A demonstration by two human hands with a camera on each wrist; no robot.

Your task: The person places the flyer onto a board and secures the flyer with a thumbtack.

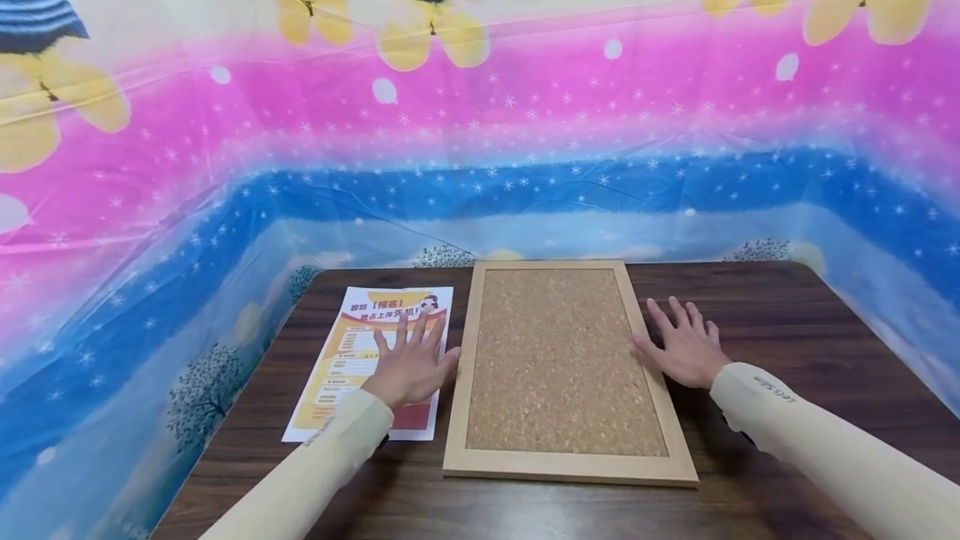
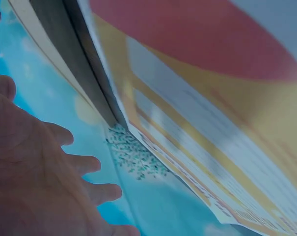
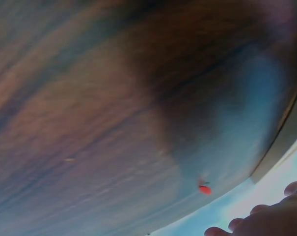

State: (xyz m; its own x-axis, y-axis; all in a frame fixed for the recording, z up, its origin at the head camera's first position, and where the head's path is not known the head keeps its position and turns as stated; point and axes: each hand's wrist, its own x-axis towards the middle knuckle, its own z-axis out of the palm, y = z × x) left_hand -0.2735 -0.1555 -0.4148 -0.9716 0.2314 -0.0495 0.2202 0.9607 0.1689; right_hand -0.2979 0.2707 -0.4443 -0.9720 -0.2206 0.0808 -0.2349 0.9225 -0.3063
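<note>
A cork board (image 1: 562, 357) in a pale wooden frame lies flat on the dark table. Left of it is a printed paper sheet (image 1: 345, 365) in white, orange and red. My left hand (image 1: 411, 365) is over the sheet with fingers spread, its thumb beside the frame's left edge. In the left wrist view this hand (image 2: 35, 167) appears palm side on, holding nothing. My right hand (image 1: 686, 346) is at the board's right side, fingers spread, its thumb overlapping the frame. Only fingertips and part of the right hand (image 3: 271, 216) show in the right wrist view.
The brown wood-grain table (image 1: 780, 332) reaches back to a colourful cloth backdrop (image 1: 525, 182) on several sides. A tiny red object (image 3: 204, 189) shows on the table in the right wrist view.
</note>
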